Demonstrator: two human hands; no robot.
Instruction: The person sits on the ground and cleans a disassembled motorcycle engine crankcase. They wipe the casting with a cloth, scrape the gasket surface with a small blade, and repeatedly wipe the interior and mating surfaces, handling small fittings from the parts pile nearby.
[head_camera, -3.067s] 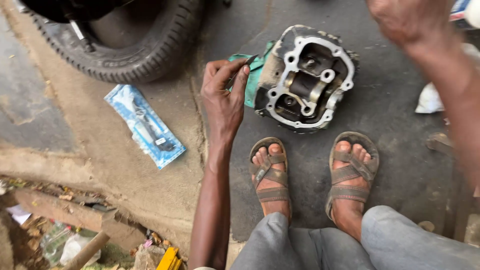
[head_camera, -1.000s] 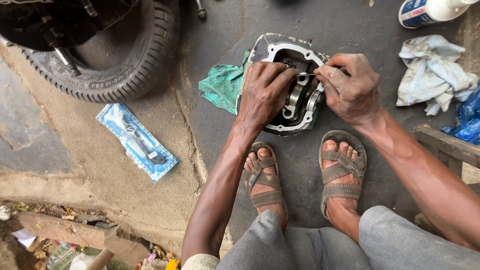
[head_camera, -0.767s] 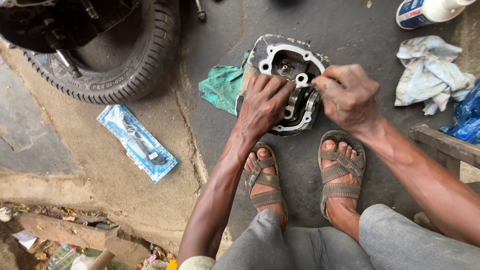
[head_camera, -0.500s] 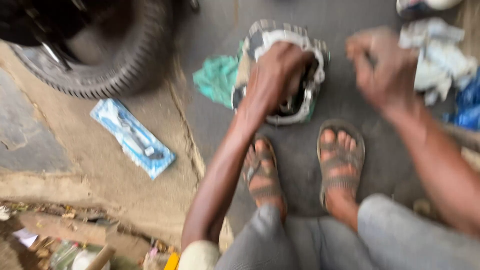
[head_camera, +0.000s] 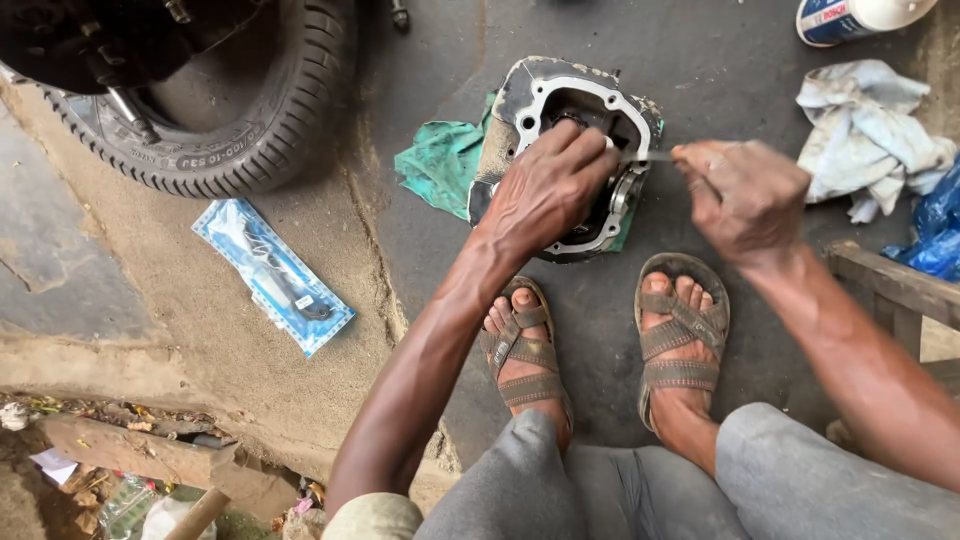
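You are squatting on a dark, stained concrete floor (head_camera: 420, 260) outdoors, feet in brown sandals (head_camera: 525, 350), with the metal cylinder head (head_camera: 560, 110) lying just ahead of your toes. It sits partly on a green rag (head_camera: 440, 160) spread on the floor. Your left hand (head_camera: 545, 190) rests flat on the casting, fingers reaching into its open cavity; its grip presses on the part rather than wrapping it. Your right hand (head_camera: 745, 195) hovers just beside the head's right edge, its grip pinched narrow on a thin metal tool (head_camera: 648, 157) whose tip points at the casting.

To your left the concrete gives way to a paler, sandy strip, where a blue blister pack (head_camera: 272, 275) lies flat. Beyond it stands a scooter tyre (head_camera: 250, 110). Rubble and litter fill the near-left corner. To your right lie a crumpled grey cloth (head_camera: 870, 130), a blue plastic bag (head_camera: 935, 225) and a wooden frame (head_camera: 890, 290); a white and blue can (head_camera: 850, 18) lies at the top edge.
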